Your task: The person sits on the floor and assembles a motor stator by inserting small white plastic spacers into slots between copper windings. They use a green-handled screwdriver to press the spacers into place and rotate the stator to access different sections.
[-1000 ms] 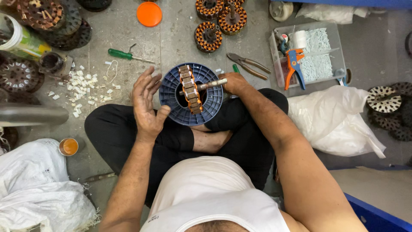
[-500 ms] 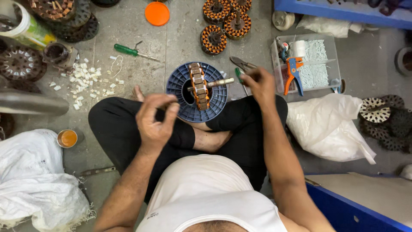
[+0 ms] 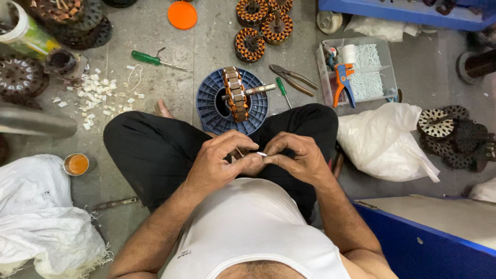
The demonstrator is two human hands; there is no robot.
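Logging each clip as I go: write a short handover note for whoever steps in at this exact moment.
Left hand and right hand: both close to the body over the lap, fingers pinching one small white piece between them.
Wound motor core: stands on edge on the blue spool on the floor ahead, untouched.
Pliers and small green screwdriver lie right of the spool; more white pieces are scattered to the left.
Done: piece picked up.
Left: piece not yet at the core.

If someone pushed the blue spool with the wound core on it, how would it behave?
The blue spool lies flat on its flange, so it likely slides rather than rolls. The copper-wound core stands on edge, probably heavy, and might topple.
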